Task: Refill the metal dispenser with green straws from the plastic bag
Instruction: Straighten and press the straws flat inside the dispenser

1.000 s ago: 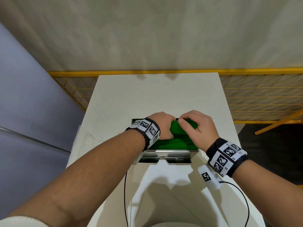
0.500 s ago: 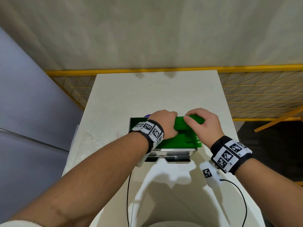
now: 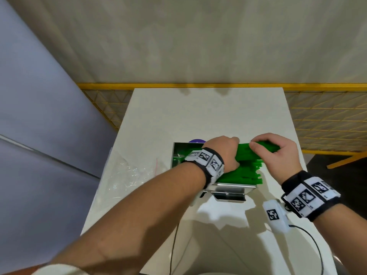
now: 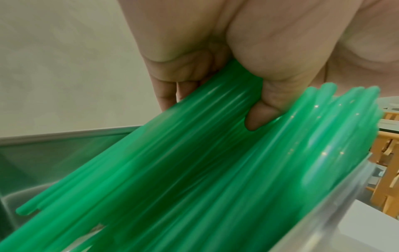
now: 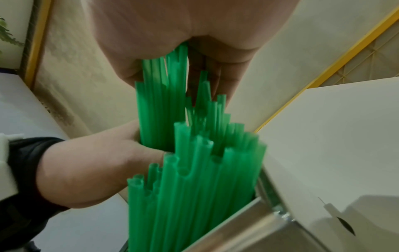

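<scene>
A bundle of green straws (image 3: 249, 165) lies slanted in the open metal dispenser (image 3: 228, 192) on the white table, its right ends sticking up over the right wall. My left hand (image 3: 226, 150) grips the bundle near its middle, fingers and thumb curled round the green straws (image 4: 194, 153). My right hand (image 3: 278, 151) pinches the raised right ends of the green straws (image 5: 168, 95). The dispenser's steel wall (image 4: 43, 141) shows behind the straws, and its right corner (image 5: 259, 221) shows below them. The plastic bag (image 3: 127, 173) lies crumpled at the table's left edge.
The white table (image 3: 208, 116) stretches away beyond the dispenser. A yellow mesh fence (image 3: 327, 120) runs behind and to the right. A grey-blue panel (image 3: 39, 116) stands at the left. A purple round thing (image 3: 196, 140) peeks out behind the dispenser. A black cable (image 3: 315, 249) trails from my right wrist.
Both hands have shifted a little to the right with the bundle. The straws' right ends now stick out farther past the dispenser's right wall, and more of the dispenser's left inside is uncovered.
</scene>
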